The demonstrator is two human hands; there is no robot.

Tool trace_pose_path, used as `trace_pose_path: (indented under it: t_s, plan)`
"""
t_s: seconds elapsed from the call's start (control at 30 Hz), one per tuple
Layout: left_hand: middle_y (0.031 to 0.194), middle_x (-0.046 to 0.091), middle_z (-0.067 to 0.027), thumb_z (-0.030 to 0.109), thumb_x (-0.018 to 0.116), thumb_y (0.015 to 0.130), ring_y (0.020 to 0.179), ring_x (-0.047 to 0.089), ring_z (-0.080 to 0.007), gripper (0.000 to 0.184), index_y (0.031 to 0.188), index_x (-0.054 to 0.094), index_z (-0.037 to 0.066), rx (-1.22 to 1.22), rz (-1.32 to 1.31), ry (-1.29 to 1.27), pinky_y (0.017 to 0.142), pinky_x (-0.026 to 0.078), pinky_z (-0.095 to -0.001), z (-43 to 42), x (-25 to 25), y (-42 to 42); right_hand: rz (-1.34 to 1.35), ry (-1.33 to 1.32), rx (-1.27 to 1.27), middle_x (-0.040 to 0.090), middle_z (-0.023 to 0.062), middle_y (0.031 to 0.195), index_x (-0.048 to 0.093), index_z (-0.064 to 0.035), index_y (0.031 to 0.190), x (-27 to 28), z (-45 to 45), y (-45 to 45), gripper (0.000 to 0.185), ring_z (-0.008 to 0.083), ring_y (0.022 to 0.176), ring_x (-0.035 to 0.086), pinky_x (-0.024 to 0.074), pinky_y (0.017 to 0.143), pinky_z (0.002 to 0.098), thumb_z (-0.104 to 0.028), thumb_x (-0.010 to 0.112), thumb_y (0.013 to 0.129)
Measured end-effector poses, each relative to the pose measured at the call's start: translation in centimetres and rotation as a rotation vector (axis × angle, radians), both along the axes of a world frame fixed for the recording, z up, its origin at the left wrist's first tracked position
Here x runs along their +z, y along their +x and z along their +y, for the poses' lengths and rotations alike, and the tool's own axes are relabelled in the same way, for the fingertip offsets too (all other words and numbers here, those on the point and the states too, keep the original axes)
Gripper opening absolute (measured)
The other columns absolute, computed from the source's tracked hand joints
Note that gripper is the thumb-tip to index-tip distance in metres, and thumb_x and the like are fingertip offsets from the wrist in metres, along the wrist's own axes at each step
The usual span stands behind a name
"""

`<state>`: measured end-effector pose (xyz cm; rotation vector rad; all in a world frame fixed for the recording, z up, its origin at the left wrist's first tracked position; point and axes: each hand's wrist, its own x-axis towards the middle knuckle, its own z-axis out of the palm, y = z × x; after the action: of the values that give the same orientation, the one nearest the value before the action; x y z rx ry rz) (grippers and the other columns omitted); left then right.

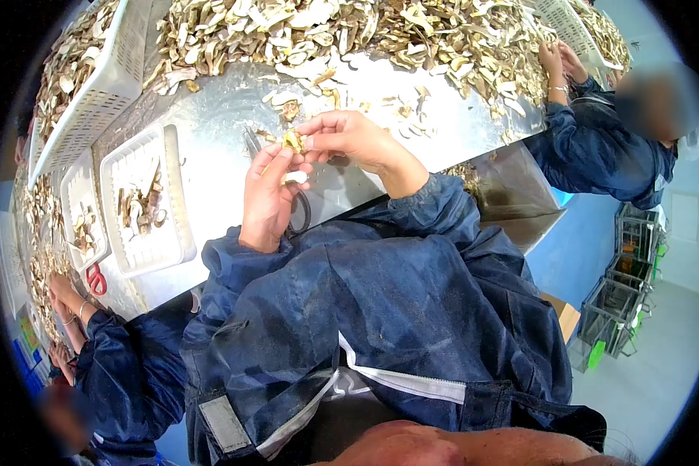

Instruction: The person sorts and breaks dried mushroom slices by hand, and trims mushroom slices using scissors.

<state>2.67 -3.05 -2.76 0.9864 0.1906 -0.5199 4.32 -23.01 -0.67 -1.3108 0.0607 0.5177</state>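
Observation:
A small yellowish-brown piece of mushroom (pixel 293 141) is pinched between the fingertips of both my hands, just above the metal table. My left hand (pixel 266 196) is closed on its near side, and a pale slice (pixel 296 178) shows by its fingers. My right hand (pixel 357 145) reaches in from the right, thumb and forefinger closed on the same piece. Beneath my left hand lies a pair of scissors with a black handle (pixel 300 213), partly hidden. Some loose slices (pixel 286 99) lie just beyond my fingers.
A big heap of sliced dried mushrooms (pixel 349 35) covers the far table. White trays (pixel 185 225) with some slices stand left, near red-handled scissors (pixel 95 279). A white perforated crate (pixel 93 97) is at upper left. Co-workers in blue (pixel 598 147) sit on both sides.

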Motion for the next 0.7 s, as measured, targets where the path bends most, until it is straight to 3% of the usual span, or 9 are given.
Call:
trace_pose_path:
  t_s: [0.1,0.2,0.4,0.43,0.53,0.57,0.7]
  plan:
    - [0.094,0.066,-0.0044,0.019,0.059,0.099,0.085,0.066,-0.0144,0.022,0.116,0.059,0.006,0.006,0.005,0.035,0.065,0.053,-0.026,-0.1,0.1,-0.1,-0.096,-0.067,-0.043,0.069,0.0011,0.083,0.067,-0.0051,0.115,-0.2,-0.5,0.0,0.027,0.0057,0.066,0.059,0.0438,0.055,0.0198,-0.02,0.068,0.092]
    - [0.095,0.064,-0.0053,0.021,0.057,0.101,0.084,0.065,-0.0151,0.024,0.119,0.058,0.005,-0.008,-0.017,0.1,0.065,0.053,-0.0264,-0.4,1.1,-0.2,-0.508,-0.559,-0.174,0.069,0.0041,0.086,0.068,-0.0039,0.114,-1.9,-1.0,0.9,0.032,0.01,0.065,0.06,0.0472,0.058,0.0243,-0.022,0.07,0.088]
    - [0.095,0.062,-0.007,0.024,0.05,0.103,0.085,0.064,-0.0166,0.029,0.121,0.057,0.002,0.045,-0.01,0.052,0.066,0.053,-0.0269,0.4,0.4,0.1,-0.817,-0.981,-0.227,0.065,0.0162,0.105,0.068,-0.0053,0.112,-2.2,1.9,3.6,0.038,0.0317,0.085,0.064,0.0528,0.078,0.0402,-0.029,0.073,0.083]
    - [0.095,0.062,-0.007,0.023,0.049,0.103,0.086,0.064,-0.0167,0.028,0.121,0.056,0.002,0.052,-0.005,0.051,0.066,0.053,-0.027,0.5,0.5,0.1,-0.8,-1.017,-0.172,0.063,0.0169,0.109,0.067,-0.0056,0.112,-1.5,2.5,3.6,0.037,0.0354,0.097,0.063,0.0514,0.084,0.0435,-0.028,0.072,0.083]
    - [0.095,0.062,-0.0071,0.023,0.049,0.103,0.085,0.065,-0.0173,0.028,0.12,0.056,0.002,0.076,0.007,0.055,0.066,0.053,-0.0274,1.1,0.6,-0.1,-0.77,-1.114,-0.073,0.061,0.0161,0.11,0.066,-0.006,0.113,-2.7,2.9,4.4,0.038,0.0355,0.101,0.062,0.051,0.086,0.0438,-0.025,0.073,0.081]
    - [0.096,0.062,-0.0072,0.023,0.049,0.102,0.085,0.065,-0.0176,0.028,0.12,0.056,0.003,0.081,0.006,0.059,0.066,0.053,-0.0276,1.3,0.6,-0.1,-0.809,-1.106,-0.121,0.064,0.0139,0.104,0.068,-0.0053,0.11,-3.3,2.6,4.5,0.031,0.031,0.094,0.066,0.0531,0.081,0.0394,-0.019,0.071,0.082]
    - [0.096,0.062,-0.0072,0.022,0.05,0.102,0.085,0.065,-0.0183,0.026,0.12,0.056,0.003,0.08,-0.024,0.064,0.066,0.054,-0.0283,1.4,0.1,-0.1,-0.472,-0.509,-0.228,0.069,0.0098,0.092,0.072,-0.0031,0.102,-2.6,0.7,3.5,0.02,0.0189,0.075,0.067,0.0534,0.069,0.0306,-0.01,0.064,0.085]
